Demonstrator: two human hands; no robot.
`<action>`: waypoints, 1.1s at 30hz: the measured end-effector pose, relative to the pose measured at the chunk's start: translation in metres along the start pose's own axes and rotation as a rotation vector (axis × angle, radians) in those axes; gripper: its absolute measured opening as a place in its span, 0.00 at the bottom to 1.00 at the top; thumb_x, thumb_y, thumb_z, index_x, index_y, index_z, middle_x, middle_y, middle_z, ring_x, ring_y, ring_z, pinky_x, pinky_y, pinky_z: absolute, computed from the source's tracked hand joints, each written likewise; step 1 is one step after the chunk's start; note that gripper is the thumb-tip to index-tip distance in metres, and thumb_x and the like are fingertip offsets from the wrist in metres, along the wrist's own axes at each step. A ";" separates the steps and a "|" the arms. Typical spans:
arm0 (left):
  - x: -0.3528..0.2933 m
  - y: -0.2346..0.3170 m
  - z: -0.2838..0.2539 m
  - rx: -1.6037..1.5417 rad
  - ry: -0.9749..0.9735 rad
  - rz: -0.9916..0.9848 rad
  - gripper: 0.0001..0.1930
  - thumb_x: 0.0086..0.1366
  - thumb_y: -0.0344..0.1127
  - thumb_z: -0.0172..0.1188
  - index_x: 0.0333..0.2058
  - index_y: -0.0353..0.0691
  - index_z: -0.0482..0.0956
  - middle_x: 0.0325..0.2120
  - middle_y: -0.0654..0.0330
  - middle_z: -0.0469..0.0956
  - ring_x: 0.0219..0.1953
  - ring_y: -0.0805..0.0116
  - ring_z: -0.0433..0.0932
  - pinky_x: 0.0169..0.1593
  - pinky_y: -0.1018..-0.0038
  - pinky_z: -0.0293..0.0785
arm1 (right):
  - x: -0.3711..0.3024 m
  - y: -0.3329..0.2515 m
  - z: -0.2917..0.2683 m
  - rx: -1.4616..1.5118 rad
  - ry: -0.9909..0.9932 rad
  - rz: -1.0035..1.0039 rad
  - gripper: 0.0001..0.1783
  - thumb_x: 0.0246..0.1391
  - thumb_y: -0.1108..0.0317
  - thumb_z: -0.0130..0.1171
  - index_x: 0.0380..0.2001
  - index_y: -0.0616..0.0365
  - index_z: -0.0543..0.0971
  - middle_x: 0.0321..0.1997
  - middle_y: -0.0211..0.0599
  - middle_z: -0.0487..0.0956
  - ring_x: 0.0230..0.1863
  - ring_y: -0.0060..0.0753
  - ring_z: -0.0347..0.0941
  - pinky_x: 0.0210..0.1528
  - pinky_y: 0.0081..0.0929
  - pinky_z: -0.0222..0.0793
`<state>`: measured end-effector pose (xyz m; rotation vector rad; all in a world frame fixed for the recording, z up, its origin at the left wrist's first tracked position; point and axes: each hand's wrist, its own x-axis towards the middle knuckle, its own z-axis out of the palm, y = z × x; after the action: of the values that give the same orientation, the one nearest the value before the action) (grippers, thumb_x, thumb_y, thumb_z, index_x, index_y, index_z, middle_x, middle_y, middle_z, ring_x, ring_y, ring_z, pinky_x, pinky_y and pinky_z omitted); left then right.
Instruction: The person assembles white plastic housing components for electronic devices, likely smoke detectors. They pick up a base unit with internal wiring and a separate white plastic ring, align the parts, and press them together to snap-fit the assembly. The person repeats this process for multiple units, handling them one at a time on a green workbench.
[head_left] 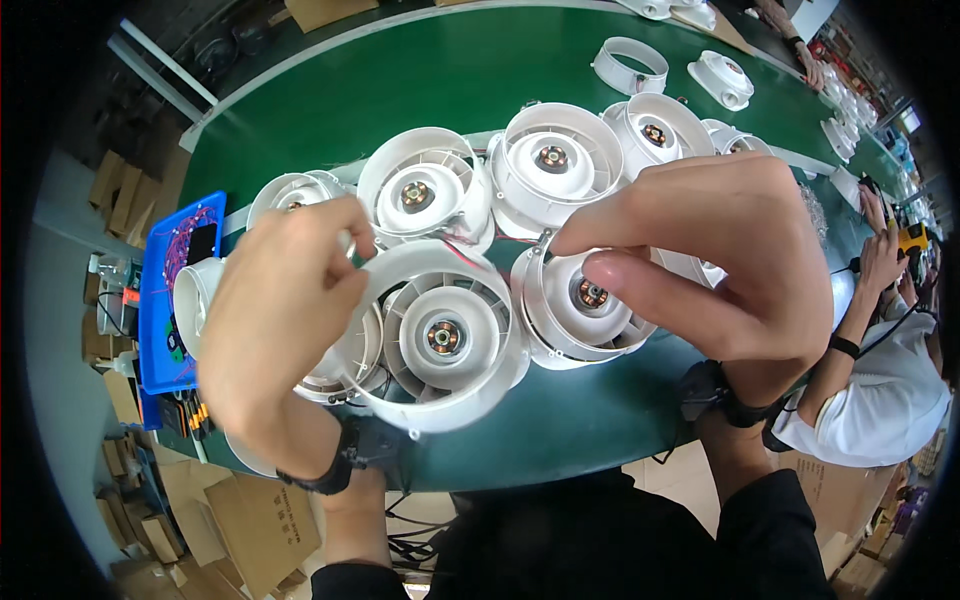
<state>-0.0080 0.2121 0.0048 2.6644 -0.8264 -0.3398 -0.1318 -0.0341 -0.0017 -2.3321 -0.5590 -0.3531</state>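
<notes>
Left hand point(275, 320) pinches the center-frame white fan housing point(445, 335) (hub facing up); right hand point(720, 260) fingertips grip the neighbouring housing point(585, 300), center-right.

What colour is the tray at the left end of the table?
Blue; the tray shows best in the head view.

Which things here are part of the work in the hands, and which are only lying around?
In hand: left hand and right hand on white fan housing; its neighbour housing.

Lying about: blue tray, cardboard boxes, loose white ring.
</notes>
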 end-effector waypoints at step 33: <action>-0.027 0.039 -0.016 -0.273 0.945 1.032 0.28 0.66 0.47 0.61 0.54 0.31 0.65 0.52 0.31 0.71 0.49 0.49 0.77 0.53 0.58 0.73 | 0.011 -0.039 0.000 0.136 0.464 -0.202 0.33 0.38 0.57 0.79 0.43 0.64 0.75 0.34 0.37 0.79 0.33 0.28 0.74 0.35 0.22 0.68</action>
<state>-0.0448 0.2012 0.0380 1.5039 -1.4400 0.8932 -0.1416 -0.0048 0.0250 -1.9754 -0.5656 -0.8932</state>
